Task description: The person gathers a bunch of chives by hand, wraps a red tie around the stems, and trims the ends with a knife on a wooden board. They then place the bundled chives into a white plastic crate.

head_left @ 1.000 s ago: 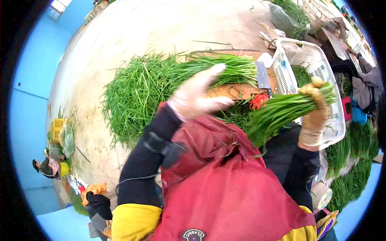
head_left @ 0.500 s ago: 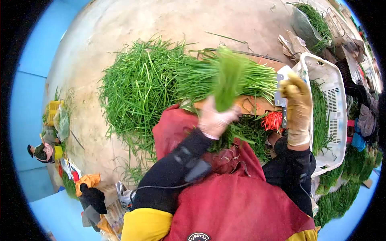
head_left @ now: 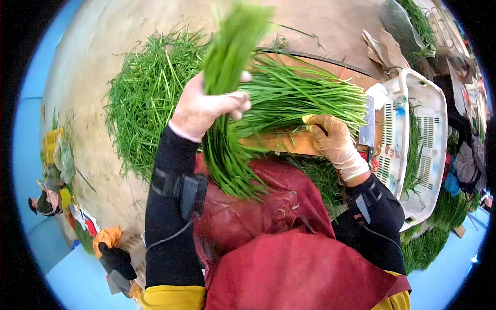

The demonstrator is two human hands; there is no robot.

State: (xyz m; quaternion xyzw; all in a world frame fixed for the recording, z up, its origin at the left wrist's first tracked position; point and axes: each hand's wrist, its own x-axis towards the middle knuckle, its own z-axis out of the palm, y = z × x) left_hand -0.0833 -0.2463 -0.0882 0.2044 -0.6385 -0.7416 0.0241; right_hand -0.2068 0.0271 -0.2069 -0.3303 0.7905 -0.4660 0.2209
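"Green and made of long thin blades: how would that bunch [head_left: 225, 67] handle?"

"Light for its bulk, I'd judge, and floppy. Below the left grip [head_left: 199, 106] the blades bend and fan out over the red apron [head_left: 310, 258]; above it they stand nearly upright, though blur hides that end."

"So the left grip has it?"

"Yes, gloved fingers wrapped round the bunch partway along. It's raised in front of the body, between the loose heap [head_left: 144, 98] and the neater pile [head_left: 310, 95] on the wooden surface [head_left: 302, 143]."

"And the right grip [head_left: 333, 142]?"

"Narrow, fingers curled toward the thumb, just beside the pile's paler ends. Whether it pinches a blade, I can't tell."

"Could the bunch slip?"

"Its outer strands might slide against a smooth glove. An even, all-round clasp should serve; squeezing hard could crease tender leaves."

"Where would you hold it?"

"Close to the stem ends, which I'd expect to be stiffer; the splayed leaves would only trail. And mind the cleaver [head_left: 367, 126] by the pile's ends, next to the white basket [head_left: 393, 139]."
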